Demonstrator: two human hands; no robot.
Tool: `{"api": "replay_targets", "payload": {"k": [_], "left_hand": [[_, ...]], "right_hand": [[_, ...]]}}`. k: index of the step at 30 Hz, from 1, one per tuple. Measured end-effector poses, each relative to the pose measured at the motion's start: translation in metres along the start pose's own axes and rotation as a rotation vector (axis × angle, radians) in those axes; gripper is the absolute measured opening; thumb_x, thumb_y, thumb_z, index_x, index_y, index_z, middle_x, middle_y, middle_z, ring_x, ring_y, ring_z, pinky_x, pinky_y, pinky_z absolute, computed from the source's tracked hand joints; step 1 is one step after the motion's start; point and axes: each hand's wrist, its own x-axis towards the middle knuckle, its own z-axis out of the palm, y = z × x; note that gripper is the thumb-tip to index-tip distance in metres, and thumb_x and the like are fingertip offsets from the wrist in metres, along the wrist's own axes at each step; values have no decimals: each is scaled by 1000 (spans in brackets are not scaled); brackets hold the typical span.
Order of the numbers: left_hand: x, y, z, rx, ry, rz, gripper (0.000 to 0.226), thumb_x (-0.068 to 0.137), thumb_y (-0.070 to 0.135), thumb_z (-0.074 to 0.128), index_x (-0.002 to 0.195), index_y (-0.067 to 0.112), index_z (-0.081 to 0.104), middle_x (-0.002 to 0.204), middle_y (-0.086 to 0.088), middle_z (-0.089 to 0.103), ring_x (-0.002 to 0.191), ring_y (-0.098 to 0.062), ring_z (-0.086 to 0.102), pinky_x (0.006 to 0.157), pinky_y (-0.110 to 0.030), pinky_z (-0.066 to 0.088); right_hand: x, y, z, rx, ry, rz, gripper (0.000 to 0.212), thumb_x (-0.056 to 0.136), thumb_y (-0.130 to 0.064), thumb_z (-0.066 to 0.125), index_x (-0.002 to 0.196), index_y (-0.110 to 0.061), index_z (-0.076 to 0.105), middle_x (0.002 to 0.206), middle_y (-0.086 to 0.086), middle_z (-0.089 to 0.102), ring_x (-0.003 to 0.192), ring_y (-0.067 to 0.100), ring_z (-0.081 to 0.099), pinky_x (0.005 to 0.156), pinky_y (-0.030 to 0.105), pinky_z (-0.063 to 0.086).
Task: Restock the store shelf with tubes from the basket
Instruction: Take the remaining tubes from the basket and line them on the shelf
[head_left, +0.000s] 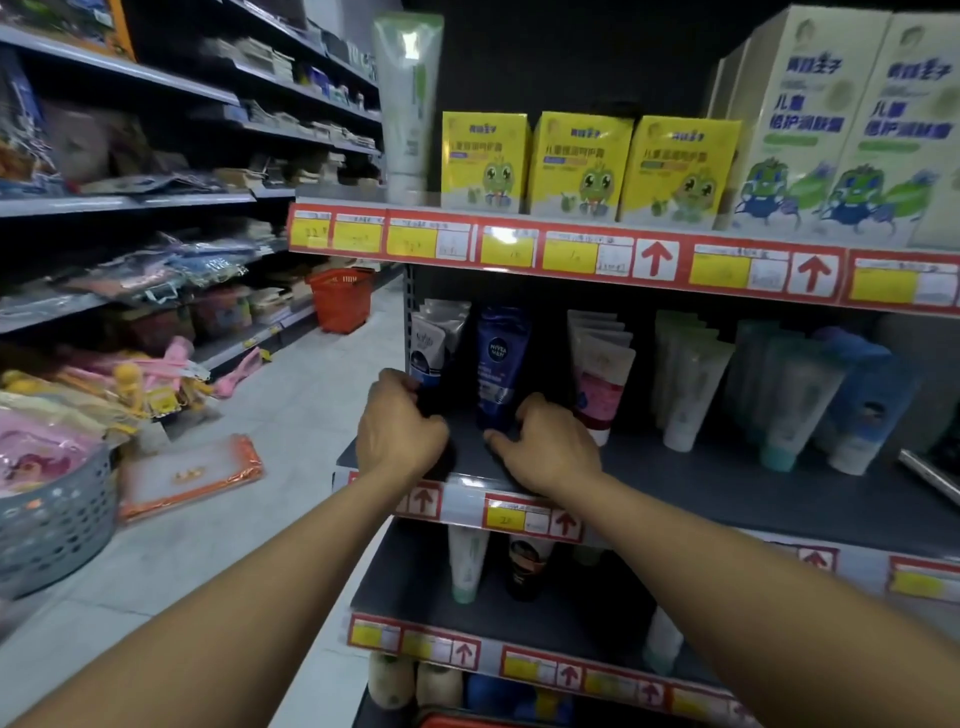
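Observation:
My left hand (400, 423) reaches onto the middle shelf (727, 488), and its curled fingers hold the lower end of a silver-and-blue tube (430, 348) at the shelf's left end. Just to the right, my right hand (545, 444) has its thumb and curled fingers round the cap end of a dark blue Nivea Men tube (501, 358) that stands cap down. Rows of pink-and-white tubes (602, 374), pale green tubes (691, 374) and blue tubes (862, 400) stand further right. A red basket rim (467, 721) shows at the bottom edge; its contents are hidden.
Yellow boxes (582, 161) and tall pale boxes (841, 119) fill the top shelf, with a tall white tube (408, 98) at its left end. An orange basket (343, 299) stands down the aisle. A grey basket (57, 525) and a flat packet (192, 475) lie on the floor at left.

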Motion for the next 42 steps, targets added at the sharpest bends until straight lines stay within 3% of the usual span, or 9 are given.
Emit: {"api": "replay_targets", "payload": {"k": [3,7,12,20,27,35,42], "left_hand": [[17,-3,4,69,0,-22,62,74,16,81,125,13,44,129,-12,50,115,-36,59,83,-40,49],[30,-14,11,66,-78,-76,82,72,28,84,134,10,33,138,-13,40,122,-38,56,91,-42,49],[40,-24,19,48,-132,-105,93,72,40,81,146,13,32,143,-11,54,123,-35,60,95,-45,52],[46,-33,28,164,-139,-69,60,83,36,75,134,15,51,127,-10,67,114,-33,63,79,-34,45],[48,-35,31,185,-119,-66,67,78,54,79,130,18,58,124,-7,70,112,-32,65,79,-36,49],[47,-32,30,204,-125,-60,60,80,53,76,129,21,62,121,-6,72,109,-31,66,77,-34,47],[48,-32,30,201,-112,-90,61,80,55,79,126,20,62,121,-7,71,110,-32,66,84,-37,53]], "right_hand": [[10,-3,6,0,19,52,73,81,-67,70,126,-12,50,113,9,68,100,31,67,75,37,57],[20,-7,10,-27,51,105,81,75,-75,70,124,-13,52,113,8,68,101,30,68,65,31,47],[27,-7,24,-19,65,108,87,70,-82,68,123,-14,55,111,5,69,96,27,69,62,30,47],[38,3,36,34,38,82,76,71,-82,65,116,-21,66,105,1,73,89,22,68,63,29,48],[38,9,36,112,14,80,49,76,-63,68,107,-26,68,104,-1,73,90,24,68,66,29,45],[38,10,38,93,7,69,52,82,-63,68,113,-22,66,107,1,71,93,24,67,68,31,49],[37,9,36,94,-3,73,49,84,-60,68,112,-20,66,106,2,71,92,24,66,66,30,46]]}}
